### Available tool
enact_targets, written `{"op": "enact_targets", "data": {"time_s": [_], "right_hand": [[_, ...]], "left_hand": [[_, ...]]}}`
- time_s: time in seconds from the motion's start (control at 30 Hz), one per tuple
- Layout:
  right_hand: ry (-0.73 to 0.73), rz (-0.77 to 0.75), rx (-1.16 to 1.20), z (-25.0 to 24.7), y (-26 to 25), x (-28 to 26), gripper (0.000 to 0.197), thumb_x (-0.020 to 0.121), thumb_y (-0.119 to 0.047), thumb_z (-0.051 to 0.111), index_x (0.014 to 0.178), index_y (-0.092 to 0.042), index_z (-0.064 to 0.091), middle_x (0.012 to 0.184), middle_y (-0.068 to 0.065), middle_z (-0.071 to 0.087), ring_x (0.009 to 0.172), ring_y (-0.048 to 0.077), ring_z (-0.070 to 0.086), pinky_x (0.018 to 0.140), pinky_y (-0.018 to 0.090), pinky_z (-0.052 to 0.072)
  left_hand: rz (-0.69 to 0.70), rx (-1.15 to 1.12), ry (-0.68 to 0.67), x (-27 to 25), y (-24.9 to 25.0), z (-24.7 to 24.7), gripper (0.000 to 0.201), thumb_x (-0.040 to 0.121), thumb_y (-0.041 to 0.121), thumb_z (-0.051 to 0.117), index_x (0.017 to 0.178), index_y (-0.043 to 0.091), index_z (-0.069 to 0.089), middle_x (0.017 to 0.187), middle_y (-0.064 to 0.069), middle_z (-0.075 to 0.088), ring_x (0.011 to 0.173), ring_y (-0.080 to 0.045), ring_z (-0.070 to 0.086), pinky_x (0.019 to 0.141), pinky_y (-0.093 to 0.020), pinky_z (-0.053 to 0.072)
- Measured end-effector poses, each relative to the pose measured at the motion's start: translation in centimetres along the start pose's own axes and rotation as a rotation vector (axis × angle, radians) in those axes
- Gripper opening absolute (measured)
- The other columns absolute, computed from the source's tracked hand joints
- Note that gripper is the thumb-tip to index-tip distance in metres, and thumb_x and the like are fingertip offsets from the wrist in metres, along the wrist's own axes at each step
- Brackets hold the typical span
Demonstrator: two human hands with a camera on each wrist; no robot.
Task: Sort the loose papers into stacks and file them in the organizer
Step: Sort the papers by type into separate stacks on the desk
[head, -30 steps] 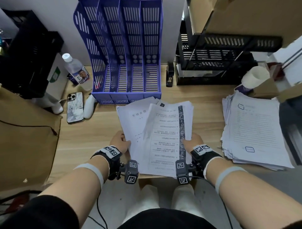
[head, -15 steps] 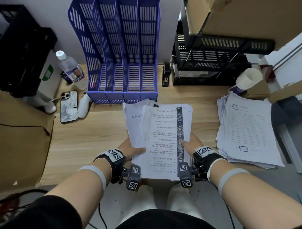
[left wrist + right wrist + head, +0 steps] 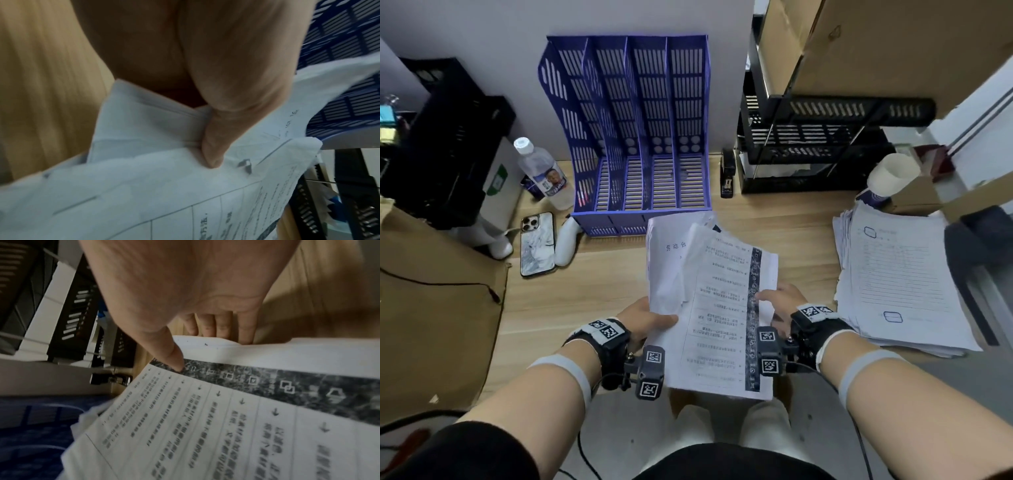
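Observation:
I hold a bundle of printed papers (image 3: 717, 308) over the desk's front edge with both hands. My left hand (image 3: 650, 318) pinches its left edge, thumb (image 3: 213, 151) on top. My right hand (image 3: 777, 298) grips the right edge, thumb (image 3: 174, 360) on the dark printed strip and fingers (image 3: 224, 324) underneath. The top sheet (image 3: 226, 426) carries a table of text; a second document (image 3: 666, 253) pokes out behind it at the left. The blue slotted organizer (image 3: 640, 137) stands at the back against the wall; its compartments look empty. A second pile of papers (image 3: 897, 277) lies at the right.
A phone (image 3: 537, 243), a white object (image 3: 565, 240) and a water bottle (image 3: 544, 174) lie left of the organizer. A black stapler (image 3: 727, 174) and black wire trays (image 3: 818, 144) stand to its right. A paper cup (image 3: 890, 174) and cardboard boxes (image 3: 893, 44) fill the right; a brown box (image 3: 438, 301) sits left.
The bundle has been squared up and drawn narrower, lifted a little toward me. My left hand slid inward along its left edge. The head view shifted back and to the right.

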State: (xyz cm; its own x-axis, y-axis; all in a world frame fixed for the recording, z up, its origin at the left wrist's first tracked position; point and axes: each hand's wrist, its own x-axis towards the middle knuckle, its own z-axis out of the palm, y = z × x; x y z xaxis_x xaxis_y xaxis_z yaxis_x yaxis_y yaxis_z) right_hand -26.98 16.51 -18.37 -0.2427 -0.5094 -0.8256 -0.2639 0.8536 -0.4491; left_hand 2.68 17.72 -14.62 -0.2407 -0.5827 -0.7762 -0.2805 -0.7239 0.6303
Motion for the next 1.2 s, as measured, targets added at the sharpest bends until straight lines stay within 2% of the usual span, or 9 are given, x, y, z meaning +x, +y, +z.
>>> {"op": "enact_targets", "data": {"time_s": [0.13, 0.23, 0.33, 0.53, 0.67, 0.8, 0.9, 1.03, 1.2], "right_hand": [[0.064, -0.025, -0.051, -1.2, 0.3, 3.6, 0.101, 0.049, -0.05, 0.071, 0.139, -0.015, 0.04, 0.137, 0.012, 0.051, 0.067, 0.031, 0.057, 0.048, 0.029, 0.05], [0.029, -0.027, -0.014, -2.0, 0.5, 5.1, 0.102, 0.047, -0.052, 0.072, 0.136, -0.013, 0.042, 0.137, 0.01, 0.051, 0.081, 0.03, 0.057, 0.068, 0.041, 0.058], [0.078, 0.002, 0.124, -2.2, -2.1, -3.7, 0.046, 0.079, -0.023, 0.07, 0.116, -0.002, 0.054, 0.091, 0.013, 0.061, 0.066, 0.026, 0.053, 0.061, 0.033, 0.049], [0.09, -0.092, 0.473, -3.8, -3.9, -5.7, 0.011, 0.076, -0.015, 0.063, 0.08, -0.007, 0.056, 0.085, 0.014, 0.052, 0.067, 0.026, 0.048, 0.064, 0.032, 0.043], [0.093, -0.28, 0.618, -5.3, -7.9, -7.7, 0.005, 0.084, -0.003, 0.057, 0.084, -0.005, 0.053, 0.083, 0.015, 0.058, 0.07, 0.029, 0.057, 0.063, 0.032, 0.048], [0.108, -0.568, 0.749, -6.1, -11.9, -10.8, 0.02, 0.081, 0.008, 0.054, 0.092, -0.004, 0.067, 0.085, 0.015, 0.07, 0.089, 0.033, 0.067, 0.076, 0.037, 0.054], [0.195, -0.699, 0.587, -5.8, -12.0, -10.0, 0.029, 0.087, 0.004, 0.052, 0.106, -0.013, 0.067, 0.093, 0.006, 0.071, 0.084, 0.019, 0.067, 0.078, 0.024, 0.055], [0.257, -0.614, 0.383, -4.6, -9.7, -8.2, 0.047, 0.076, -0.024, 0.055, 0.122, -0.017, 0.059, 0.109, 0.008, 0.071, 0.101, 0.03, 0.066, 0.094, 0.046, 0.053], [0.235, -0.542, 0.506, -4.2, -9.1, -8.3, 0.038, 0.063, -0.003, 0.06, 0.097, -0.015, 0.071, 0.097, 0.009, 0.075, 0.096, 0.032, 0.067, 0.088, 0.051, 0.054]], "left_hand": [[0.016, 0.002, -0.054, -0.4, 1.7, 0.0, 0.022, 0.088, -0.004, 0.064, 0.108, 0.006, 0.065, 0.099, -0.015, 0.076, 0.088, -0.033, 0.073, 0.082, -0.049, 0.058], [0.016, 0.052, -0.067, -0.7, 2.1, 0.1, 0.031, 0.084, -0.001, 0.068, 0.113, 0.008, 0.064, 0.105, -0.017, 0.074, 0.097, -0.039, 0.07, 0.086, -0.054, 0.056], [0.044, 0.041, -0.027, -0.8, 2.6, 0.5, 0.031, 0.082, -0.007, 0.068, 0.11, 0.007, 0.063, 0.094, -0.014, 0.076, 0.086, -0.036, 0.072, 0.078, -0.049, 0.059], [0.172, -0.073, 0.0, -0.5, 6.0, 1.0, 0.025, 0.084, -0.012, 0.062, 0.101, 0.006, 0.065, 0.085, -0.012, 0.076, 0.072, -0.028, 0.073, 0.065, -0.039, 0.061], [0.379, -0.087, 0.067, -0.1, 9.0, 1.0, 0.033, 0.077, -0.016, 0.066, 0.1, 0.008, 0.066, 0.087, -0.007, 0.077, 0.091, -0.034, 0.068, 0.086, -0.048, 0.056], [0.577, -0.002, 0.123, 1.3, 11.7, 0.3, 0.061, 0.059, 0.011, 0.086, 0.117, 0.008, 0.066, 0.117, -0.017, 0.07, 0.112, -0.038, 0.064, 0.097, -0.056, 0.05], [0.632, 0.232, 0.194, 2.1, 12.1, 0.3, 0.044, 0.067, 0.019, 0.084, 0.107, 0.03, 0.068, 0.117, -0.014, 0.07, 0.11, -0.033, 0.066, 0.095, -0.047, 0.052], [0.639, 0.336, 0.237, 2.3, 10.9, 1.4, 0.028, 0.08, 0.013, 0.079, 0.105, 0.016, 0.068, 0.108, -0.014, 0.071, 0.103, -0.027, 0.066, 0.096, -0.045, 0.051], [0.682, 0.268, 0.21, 3.5, 11.3, 1.7, 0.057, 0.072, 0.046, 0.08, 0.123, 0.026, 0.065, 0.12, 0.0, 0.07, 0.114, -0.021, 0.064, 0.1, -0.045, 0.049]]}}
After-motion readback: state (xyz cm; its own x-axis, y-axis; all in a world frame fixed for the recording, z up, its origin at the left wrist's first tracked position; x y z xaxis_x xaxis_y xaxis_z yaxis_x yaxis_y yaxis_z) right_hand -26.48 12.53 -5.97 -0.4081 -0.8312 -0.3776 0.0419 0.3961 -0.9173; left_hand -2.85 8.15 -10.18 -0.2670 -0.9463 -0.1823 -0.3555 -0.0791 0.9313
